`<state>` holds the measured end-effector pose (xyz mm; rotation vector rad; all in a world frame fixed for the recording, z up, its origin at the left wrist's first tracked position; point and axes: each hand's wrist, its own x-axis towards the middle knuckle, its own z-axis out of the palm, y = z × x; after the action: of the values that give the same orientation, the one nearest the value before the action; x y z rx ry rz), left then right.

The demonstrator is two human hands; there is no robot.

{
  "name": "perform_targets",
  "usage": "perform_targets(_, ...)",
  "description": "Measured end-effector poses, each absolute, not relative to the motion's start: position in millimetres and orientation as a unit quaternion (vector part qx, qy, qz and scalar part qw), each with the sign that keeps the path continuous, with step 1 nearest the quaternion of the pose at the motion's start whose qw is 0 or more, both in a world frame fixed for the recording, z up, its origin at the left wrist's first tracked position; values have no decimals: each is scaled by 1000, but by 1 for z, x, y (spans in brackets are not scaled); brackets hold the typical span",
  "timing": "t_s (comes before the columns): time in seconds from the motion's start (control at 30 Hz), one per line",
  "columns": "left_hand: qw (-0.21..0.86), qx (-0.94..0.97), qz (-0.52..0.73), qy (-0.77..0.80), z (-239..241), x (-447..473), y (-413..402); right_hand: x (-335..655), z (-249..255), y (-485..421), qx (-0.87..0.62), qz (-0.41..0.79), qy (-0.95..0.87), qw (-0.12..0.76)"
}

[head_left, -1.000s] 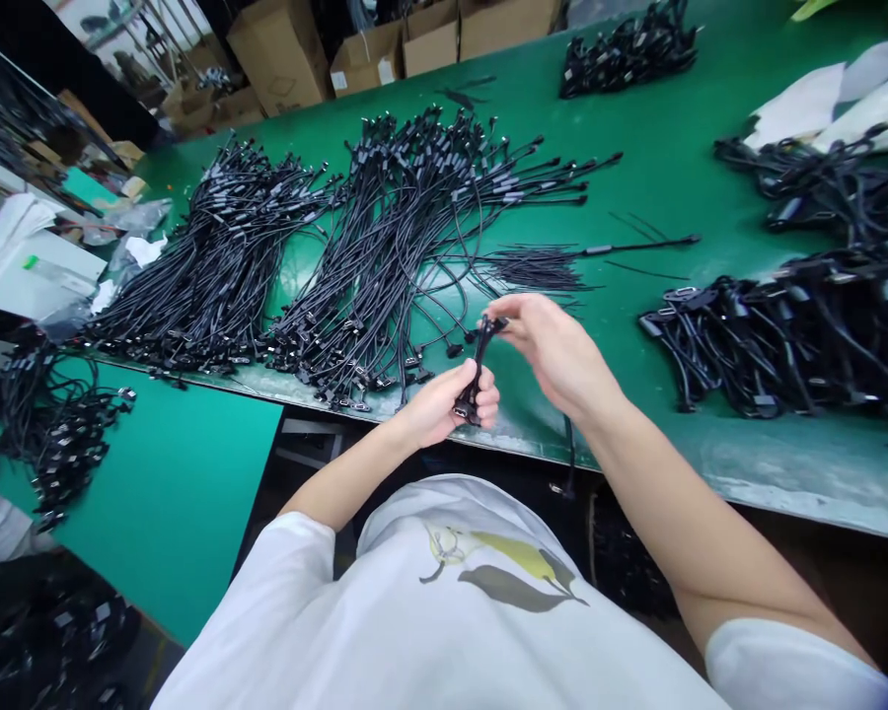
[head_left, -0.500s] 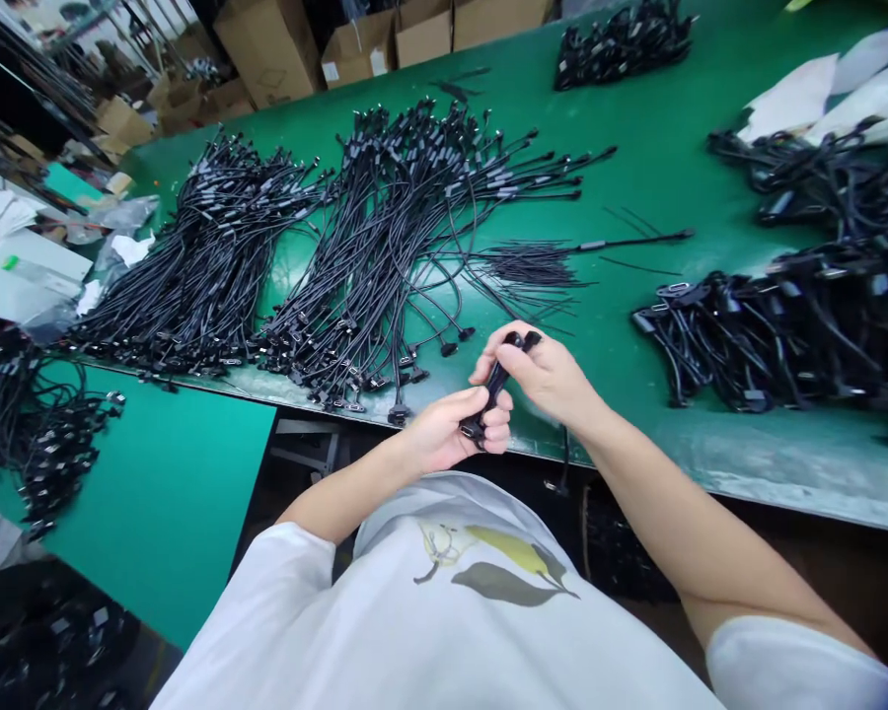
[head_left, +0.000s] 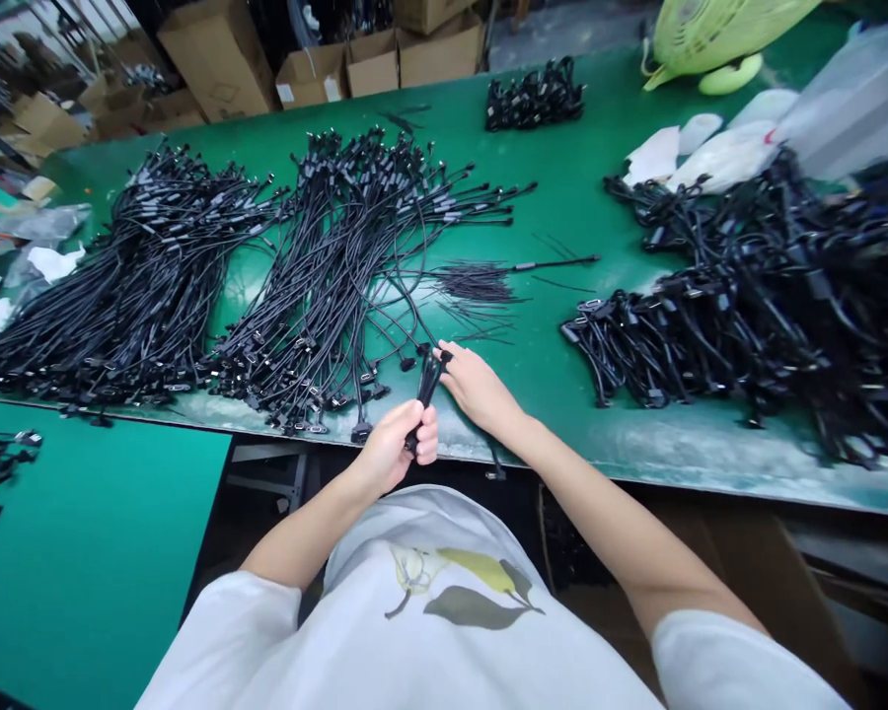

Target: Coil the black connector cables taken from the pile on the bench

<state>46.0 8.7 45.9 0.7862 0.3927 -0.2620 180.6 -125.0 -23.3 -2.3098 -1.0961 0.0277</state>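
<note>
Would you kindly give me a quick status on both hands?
Left hand gripping folded cable bundle. Right hand pinching its top end. Loose cables right beside, table edge below.

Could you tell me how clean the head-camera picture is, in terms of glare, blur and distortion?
Head view: the green table shows pale glare patches among the loose cables; wide-angle bending curves the table edge; the clear bag at upper right is smeared; the left hand, right hand and folded cable are fairly sharp.
</note>
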Motion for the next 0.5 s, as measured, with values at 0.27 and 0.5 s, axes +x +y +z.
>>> perform_targets(0.27,875,440,-61,193,52,42,18,261,-16,-175,-936,20,-294,190)
perform_targets(0.5,868,454,-47,194,49,53,15,256,-14,-192,-909,31,-332,252)
